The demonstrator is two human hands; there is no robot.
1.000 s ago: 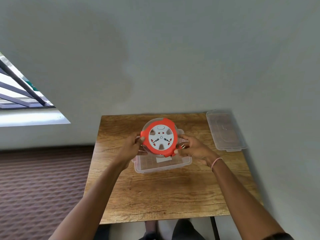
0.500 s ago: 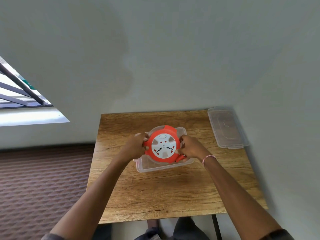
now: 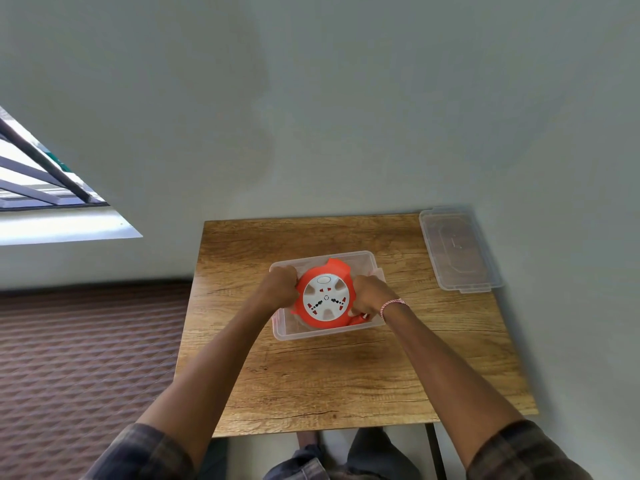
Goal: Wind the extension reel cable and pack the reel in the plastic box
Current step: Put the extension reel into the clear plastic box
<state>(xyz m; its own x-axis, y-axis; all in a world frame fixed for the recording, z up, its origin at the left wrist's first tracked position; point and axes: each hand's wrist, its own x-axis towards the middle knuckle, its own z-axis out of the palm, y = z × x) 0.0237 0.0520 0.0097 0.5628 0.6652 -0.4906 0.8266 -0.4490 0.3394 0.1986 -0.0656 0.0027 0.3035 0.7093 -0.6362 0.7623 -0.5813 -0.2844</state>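
An orange extension reel (image 3: 325,296) with a white socket face lies face up inside the clear plastic box (image 3: 322,333) in the middle of the wooden table (image 3: 346,375). My left hand (image 3: 280,285) grips the reel's left edge and my right hand (image 3: 367,295) grips its right edge, both reaching down into the box. The cable is hidden under the reel and my hands.
The box's clear lid (image 3: 459,249) lies flat at the table's far right corner, close to the wall. A window (image 3: 41,188) is at the left. A patterned carpet (image 3: 79,358) covers the floor left of the table.
Both hands have lowered the reel from above the box down into it, turning its face more level.
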